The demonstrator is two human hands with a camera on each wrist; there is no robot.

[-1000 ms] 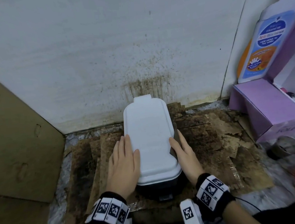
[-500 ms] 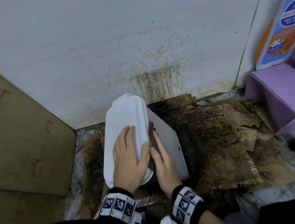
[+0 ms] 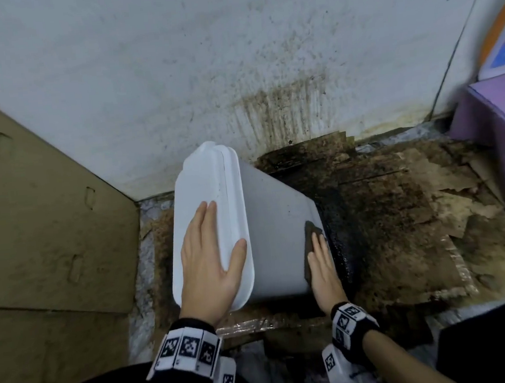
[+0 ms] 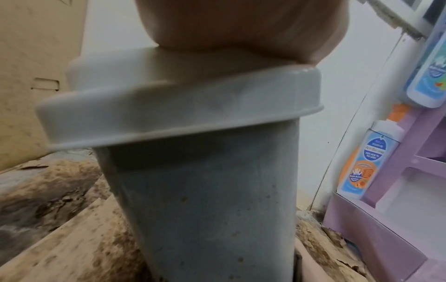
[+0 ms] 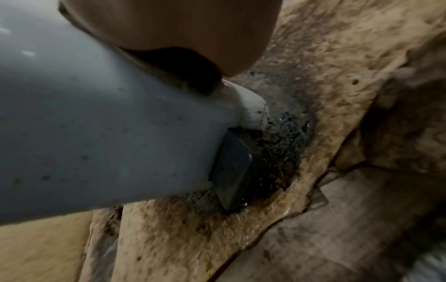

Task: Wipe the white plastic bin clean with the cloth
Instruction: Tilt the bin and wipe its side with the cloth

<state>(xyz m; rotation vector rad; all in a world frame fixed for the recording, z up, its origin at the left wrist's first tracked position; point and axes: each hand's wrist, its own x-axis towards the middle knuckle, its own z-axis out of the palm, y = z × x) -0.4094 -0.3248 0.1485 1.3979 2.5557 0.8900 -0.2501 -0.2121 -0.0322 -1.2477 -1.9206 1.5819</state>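
White plastic bin (image 3: pixel 279 228) now tipped left on soiled cardboard (image 3: pixel 400 224) by wall, side exposed. Left hand (image 3: pixel 208 262) spread flat on lid (image 3: pixel 202 195); right hand (image 3: pixel 321 264) presses cloth (image 3: pixel 310 241) flat near base. Side wiping begins.

White wall (image 3: pixel 172 61) showing dark spatter stains low down; soiled, peeling cardboard (image 3: pixel 400 224) lying over the floor; brown cardboard panel (image 3: pixel 34 225) leaning left; purple shelf unit (image 3: pixel 496 127) standing right.
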